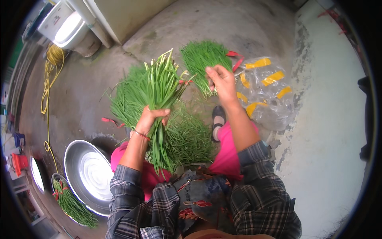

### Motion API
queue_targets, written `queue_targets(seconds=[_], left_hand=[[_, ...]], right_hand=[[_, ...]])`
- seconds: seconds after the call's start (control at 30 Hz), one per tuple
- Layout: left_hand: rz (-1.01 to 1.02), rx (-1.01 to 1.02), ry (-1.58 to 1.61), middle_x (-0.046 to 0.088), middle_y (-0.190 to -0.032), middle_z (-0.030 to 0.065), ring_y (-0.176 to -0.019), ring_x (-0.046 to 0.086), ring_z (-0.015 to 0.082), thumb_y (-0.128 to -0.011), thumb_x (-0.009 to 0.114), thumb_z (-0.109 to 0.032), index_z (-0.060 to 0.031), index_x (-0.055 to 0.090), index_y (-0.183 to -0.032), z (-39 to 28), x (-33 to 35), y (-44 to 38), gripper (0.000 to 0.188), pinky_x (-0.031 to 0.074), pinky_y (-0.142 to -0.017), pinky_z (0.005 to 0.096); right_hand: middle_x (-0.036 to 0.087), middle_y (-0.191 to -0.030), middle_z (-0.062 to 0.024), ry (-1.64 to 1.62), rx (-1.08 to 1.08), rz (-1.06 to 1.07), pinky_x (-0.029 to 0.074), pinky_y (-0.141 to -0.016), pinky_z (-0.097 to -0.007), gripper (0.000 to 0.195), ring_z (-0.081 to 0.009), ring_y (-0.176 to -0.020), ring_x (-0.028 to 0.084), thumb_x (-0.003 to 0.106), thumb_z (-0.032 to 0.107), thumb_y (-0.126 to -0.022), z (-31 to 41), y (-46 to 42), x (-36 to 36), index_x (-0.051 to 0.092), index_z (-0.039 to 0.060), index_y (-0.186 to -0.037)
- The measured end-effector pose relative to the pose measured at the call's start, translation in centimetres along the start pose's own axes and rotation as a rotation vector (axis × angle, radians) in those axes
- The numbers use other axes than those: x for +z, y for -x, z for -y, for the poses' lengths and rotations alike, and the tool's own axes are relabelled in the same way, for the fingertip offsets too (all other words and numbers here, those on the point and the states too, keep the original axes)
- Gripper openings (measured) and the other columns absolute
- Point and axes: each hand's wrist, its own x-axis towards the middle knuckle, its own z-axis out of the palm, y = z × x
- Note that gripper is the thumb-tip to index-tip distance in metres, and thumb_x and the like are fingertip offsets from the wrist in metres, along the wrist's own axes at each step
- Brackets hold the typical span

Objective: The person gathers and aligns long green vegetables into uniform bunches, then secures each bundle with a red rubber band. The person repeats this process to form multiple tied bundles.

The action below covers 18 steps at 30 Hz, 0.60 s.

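My left hand (150,118) grips a bunch of garlic chives (162,89), its pale stem ends pointing up and its leaves hanging below the fist. My right hand (220,80) is raised to the right of that bunch, thumb and fingers curled close together; whether a thin blade is between them cannot be made out. Behind it on the floor lies a pile of chives (206,53) with a red tie (237,58) at its edge. Another large pile of chives (128,95) rests beyond my left hand. Loose leaf trimmings (191,137) heap up between my legs.
Clear plastic sheeting with yellow strips (265,89) lies on the right, beside a peeling wall (325,119). To the left stand a wide metal basin (71,167) and a container of red-tied chives (70,200). A yellow hose (45,95) runs along the concrete floor (86,98).
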Motion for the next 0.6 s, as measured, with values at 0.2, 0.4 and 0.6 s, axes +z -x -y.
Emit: queue_targets(seconds=[0.2, 0.4, 0.6], left_hand=[[0.054, -0.036, 0.031, 0.057, -0.075, 0.0081, -0.049, 0.051, 0.0137, -0.075, 0.069, 0.0, -0.0003, 0.055, -0.109, 0.1, 0.8, 0.2, 0.037, 0.044, -0.045, 0.0255], [0.173, -0.079, 0.148, 0.055, -0.077, 0.009, -0.054, 0.052, 0.0149, -0.077, 0.069, -0.005, -0.0021, 0.05, -0.117, 0.0, 1.0, 0.5, 0.045, 0.043, -0.048, 0.027], [0.262, 0.0, 0.403, 0.061, -0.082, 0.0114, -0.057, 0.058, 0.0192, -0.08, 0.075, -0.023, -0.002, 0.052, -0.122, 1.0, 0.6, 0.5, 0.052, 0.051, -0.053, 0.0285]], right_hand=[[0.062, -0.09, -0.0045, 0.123, -0.206, 0.104, 0.048, -0.073, -0.025, 0.022, -0.0098, -0.078, 0.058, 0.069, 0.019, -0.087, -1.2, 0.3, 2.8, 0.067, -0.0002, -0.098], [0.064, -0.083, -0.002, 0.17, -0.22, 0.168, 0.047, -0.069, -0.0235, 0.019, -0.0083, -0.075, 0.057, 0.067, 0.014, -0.089, -1.1, 0.5, 2.7, 0.066, -0.0011, -0.1], [0.065, -0.09, -0.0071, -0.294, -0.161, 0.229, 0.049, -0.073, -0.0271, 0.016, -0.0138, -0.08, 0.06, 0.062, 0.013, -0.092, -0.8, 0.2, 2.4, 0.065, -0.0003, -0.101]])
